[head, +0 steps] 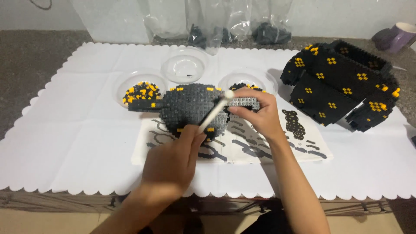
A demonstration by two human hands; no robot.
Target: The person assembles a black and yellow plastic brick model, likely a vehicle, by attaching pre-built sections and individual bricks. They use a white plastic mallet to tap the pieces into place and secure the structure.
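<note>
Two hands on dark-grey brick model (190, 106), yellow-flecked: left hand (171, 162) gripping white stick (213, 112), right hand (260, 113) pinching model's edge.

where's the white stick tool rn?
Head view, centre: the white stick tool is in the left hand, angled up-right over the grey-black brick model, its tip near the right hand.

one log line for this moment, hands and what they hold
left hand: holds white stick tool | right hand: grips black-and-yellow small-brick model | under: printed instruction sheet | right: large black brick assembly
</note>
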